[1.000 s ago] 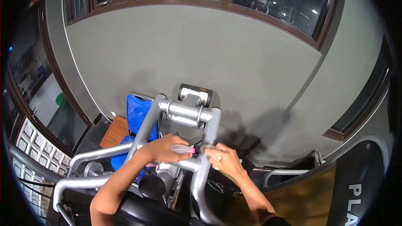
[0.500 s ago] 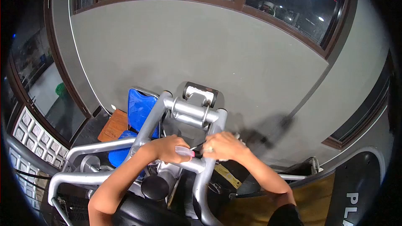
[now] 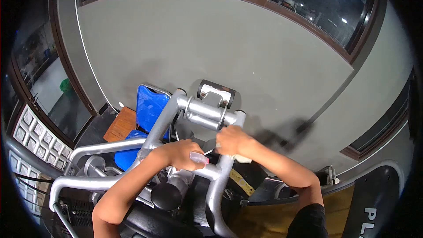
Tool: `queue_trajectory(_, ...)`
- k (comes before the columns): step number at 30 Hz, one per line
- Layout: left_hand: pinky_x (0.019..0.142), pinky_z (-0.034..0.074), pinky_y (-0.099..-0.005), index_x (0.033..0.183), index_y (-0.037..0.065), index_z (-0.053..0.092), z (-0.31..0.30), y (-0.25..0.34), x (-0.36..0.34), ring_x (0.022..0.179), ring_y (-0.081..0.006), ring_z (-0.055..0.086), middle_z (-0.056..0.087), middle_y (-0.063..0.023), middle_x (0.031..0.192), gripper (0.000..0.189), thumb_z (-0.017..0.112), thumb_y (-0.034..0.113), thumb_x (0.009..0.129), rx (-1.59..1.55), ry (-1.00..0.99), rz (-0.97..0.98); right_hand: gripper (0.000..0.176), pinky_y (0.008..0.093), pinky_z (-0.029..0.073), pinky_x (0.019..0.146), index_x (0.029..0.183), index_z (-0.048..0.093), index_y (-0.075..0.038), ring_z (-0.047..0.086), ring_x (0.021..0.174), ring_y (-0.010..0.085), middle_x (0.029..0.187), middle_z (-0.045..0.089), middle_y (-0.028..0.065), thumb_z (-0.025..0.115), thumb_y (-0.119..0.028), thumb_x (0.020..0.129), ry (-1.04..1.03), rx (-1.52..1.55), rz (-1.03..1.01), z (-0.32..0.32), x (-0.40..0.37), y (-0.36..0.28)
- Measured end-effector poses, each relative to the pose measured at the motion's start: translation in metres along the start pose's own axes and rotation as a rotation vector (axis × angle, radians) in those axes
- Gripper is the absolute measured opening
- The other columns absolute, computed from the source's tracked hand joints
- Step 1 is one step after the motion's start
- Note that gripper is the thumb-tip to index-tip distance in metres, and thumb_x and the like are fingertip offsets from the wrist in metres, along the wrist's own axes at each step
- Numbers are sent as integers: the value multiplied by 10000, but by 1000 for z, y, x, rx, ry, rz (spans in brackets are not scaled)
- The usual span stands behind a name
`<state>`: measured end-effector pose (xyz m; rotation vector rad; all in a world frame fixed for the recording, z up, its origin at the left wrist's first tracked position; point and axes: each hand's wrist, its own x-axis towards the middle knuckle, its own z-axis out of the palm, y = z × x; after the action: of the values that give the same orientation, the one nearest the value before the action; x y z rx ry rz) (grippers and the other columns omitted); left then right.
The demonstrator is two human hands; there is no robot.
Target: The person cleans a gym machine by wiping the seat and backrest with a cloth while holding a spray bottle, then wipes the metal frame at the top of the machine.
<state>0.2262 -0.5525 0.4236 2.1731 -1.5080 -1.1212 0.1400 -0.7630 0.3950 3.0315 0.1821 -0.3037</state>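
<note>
A silver tubular metal frame [image 3: 215, 189], part of a gym machine, stands in front of me. My left hand [image 3: 183, 153] is closed around a small clear bottle with a pink end [image 3: 199, 157], above the frame's lower crossbar. My right hand [image 3: 232, 141] is closed at the frame's right upright and holds a pale cloth [image 3: 242, 158], which sticks out below the palm. Higher up, silver rollers [image 3: 205, 113] sit between the two uprights. Below my left hand is a round black knob [image 3: 166, 196].
A blue chair [image 3: 151, 108] and a brown wooden board [image 3: 120, 124] stand behind the frame at the left. A grey wall [image 3: 185, 39] rises ahead. At the right is a black curved panel with white letters [image 3: 379, 194]. Black padding [image 3: 150, 222] lies low in front.
My right hand has moved up along the right upright, and the pale cloth shows more. My left hand keeps its hold on the bottle. The view has shifted slightly.
</note>
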Motion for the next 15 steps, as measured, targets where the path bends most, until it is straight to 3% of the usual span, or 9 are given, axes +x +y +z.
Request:
queue_trajectory(2,1047,389,-363,1183,127,673,3,-5,5,1169,-302,506,625,-119,1212,520,618,506,831,23,-2,15,346,471,548,678,753,727,-16,676,737,397,689,661,220,655,-354,767,-64,180,-110,-13,-17,-22)
queue_trajectory(4,1050,386,-366,1179,122,674,1,-2,4,1156,-306,513,627,-123,1204,523,621,506,829,27,3,28,342,473,544,709,843,742,-30,676,772,385,726,674,209,647,-354,790,-164,81,-147,-26,-29,-41)
queue_trajectory(6,1053,382,-369,1175,116,675,3,-4,4,1144,-310,520,630,-126,1195,525,625,506,826,30,3,42,325,466,543,723,903,743,-61,676,794,374,770,686,193,646,-353,801,-136,148,-128,-19,-39,-34)
queue_trajectory(8,942,475,-366,1172,100,673,5,-9,8,1068,-278,574,627,-146,1173,558,636,525,812,40,15,87,317,459,542,736,963,745,-91,676,816,362,815,697,177,644,-351,813,-103,210,-106,-20,-52,-21)
queue_trajectory(9,942,475,-366,1172,100,673,4,-5,4,1068,-278,574,627,-146,1173,558,636,525,812,39,19,91,296,454,541,743,1011,738,-138,675,822,354,864,698,158,643,-345,822,-23,218,-57,-22,-59,-15)
queue_trajectory(11,754,543,-349,1162,84,676,1,6,-8,881,-238,646,622,-168,1147,576,651,532,799,-74,79,28,302,450,545,766,1091,726,-193,678,871,331,981,701,106,646,-334,836,115,177,50,-23,-69,-6)
queue_trajectory(12,754,543,-349,1162,84,676,1,7,-9,881,-238,646,622,-168,1147,576,651,532,799,-73,79,33,302,450,545,766,1091,726,-193,678,871,331,981,701,106,646,-334,836,115,175,54,-18,-71,-5)
queue_trajectory(14,607,543,-332,1168,68,671,1,10,-11,692,-212,655,606,-181,1143,588,665,519,790,-63,101,51,299,447,548,691,1122,713,-238,668,781,341,944,678,104,639,-307,841,320,195,126,-4,-79,-7)
queue_trajectory(15,607,543,-332,1168,68,671,-1,11,-11,692,-212,655,606,-181,1143,588,665,519,790,-60,105,55,301,448,549,663,1129,710,-234,663,753,338,905,672,103,641,-285,841,310,180,117,-4,-84,-17)
